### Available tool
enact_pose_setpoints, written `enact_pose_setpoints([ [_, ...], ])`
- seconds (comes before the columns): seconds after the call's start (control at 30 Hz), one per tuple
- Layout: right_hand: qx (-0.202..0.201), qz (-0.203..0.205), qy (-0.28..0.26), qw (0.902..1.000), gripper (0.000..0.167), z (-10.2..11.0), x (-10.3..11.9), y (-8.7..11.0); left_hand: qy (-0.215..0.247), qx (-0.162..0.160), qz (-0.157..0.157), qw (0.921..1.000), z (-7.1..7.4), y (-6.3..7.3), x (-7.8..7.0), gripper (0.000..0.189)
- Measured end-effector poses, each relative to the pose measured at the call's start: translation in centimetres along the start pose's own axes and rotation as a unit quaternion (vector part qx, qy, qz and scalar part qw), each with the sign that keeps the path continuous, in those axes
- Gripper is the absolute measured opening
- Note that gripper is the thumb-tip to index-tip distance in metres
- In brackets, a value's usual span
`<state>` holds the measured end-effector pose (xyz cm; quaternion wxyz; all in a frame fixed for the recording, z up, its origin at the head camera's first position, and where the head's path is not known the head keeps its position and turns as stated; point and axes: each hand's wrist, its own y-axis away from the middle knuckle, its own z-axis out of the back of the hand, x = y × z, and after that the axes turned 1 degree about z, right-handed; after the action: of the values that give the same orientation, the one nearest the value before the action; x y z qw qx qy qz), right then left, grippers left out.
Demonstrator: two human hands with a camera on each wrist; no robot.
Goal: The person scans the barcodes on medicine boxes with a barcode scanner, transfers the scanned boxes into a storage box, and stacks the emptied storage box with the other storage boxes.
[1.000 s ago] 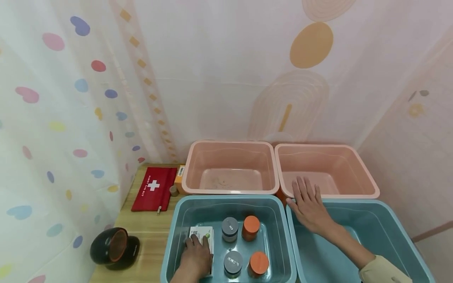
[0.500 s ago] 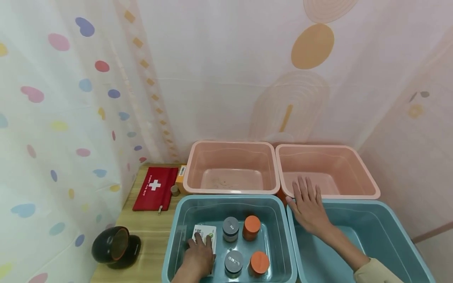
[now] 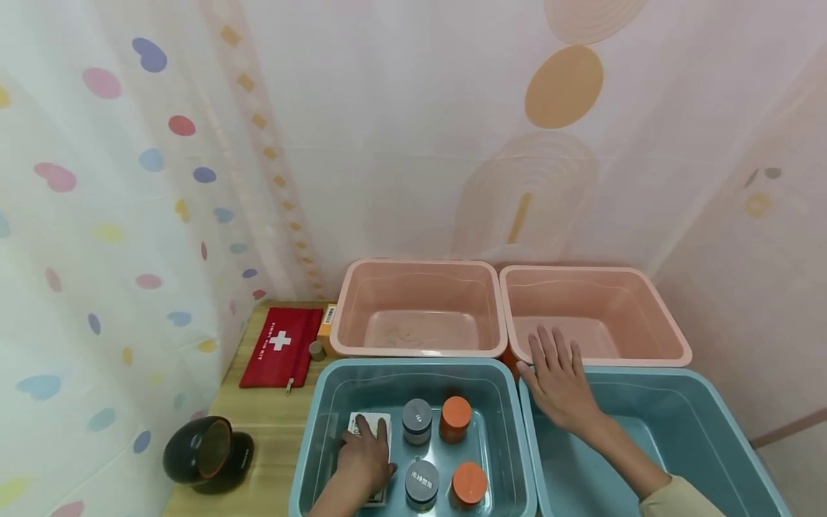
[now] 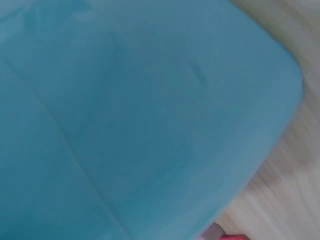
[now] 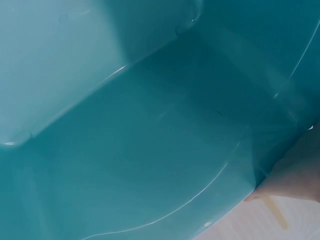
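In the head view my left hand [image 3: 363, 463] reaches into the left blue bin [image 3: 413, 365] with fingers spread over a white box [image 3: 377, 497], which it partly hides. The thumb lies by the box's right edge. To the right of that hand stand two grey-capped jars [image 3: 416, 416] and two orange-capped jars [image 3: 455, 413]. My right hand [image 3: 563, 391] lies flat with straight fingers at the left rear rim of the right blue bin [image 3: 652, 372]. It holds nothing. The right wrist view catches part of the right hand [image 5: 295, 175] at the bin's edge.
Two pink bins [image 3: 420, 350] stand side by side behind the blue ones. On the wooden table [image 3: 278, 424] at left lie a red first aid pouch [image 3: 281, 348], an orange box [image 3: 326, 330], a small cork-like piece [image 3: 316, 350] and a black rounded object [image 3: 200, 452].
The white box has shifted slightly right in the bin, and my left hand has moved a little over it. My right hand stays at the rim; the head view sways slightly.
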<state>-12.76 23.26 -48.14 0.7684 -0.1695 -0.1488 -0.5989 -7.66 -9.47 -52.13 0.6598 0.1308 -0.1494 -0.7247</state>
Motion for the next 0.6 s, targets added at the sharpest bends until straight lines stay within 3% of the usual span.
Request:
enact_pose_setpoints([
  [0.13, -0.004, 0.003, 0.002, 1.0, 0.067, 0.0, 0.3, -0.1, -0.053, -0.01, 0.006, 0.9985, -0.7, -0.3, -0.3, 0.076],
  [0.23, -0.004, 0.005, 0.005, 1.0, 0.066, 0.0, 0.3, -0.1, -0.072, -0.015, 0.015, 0.9972, -1.2, -0.5, -0.6, 0.066],
  [0.4, -0.001, 0.004, 0.018, 0.9998, 0.065, 0.0, 0.1, 0.0, -0.071, -0.019, 0.006, 0.9973, -1.2, -0.4, -0.9, 0.053],
  [0.6, -0.011, 0.009, 0.022, 0.9997, 0.064, -0.3, 0.2, 0.0, -0.062, -0.013, -0.001, 0.998, -1.2, -0.3, -0.4, 0.072],
])
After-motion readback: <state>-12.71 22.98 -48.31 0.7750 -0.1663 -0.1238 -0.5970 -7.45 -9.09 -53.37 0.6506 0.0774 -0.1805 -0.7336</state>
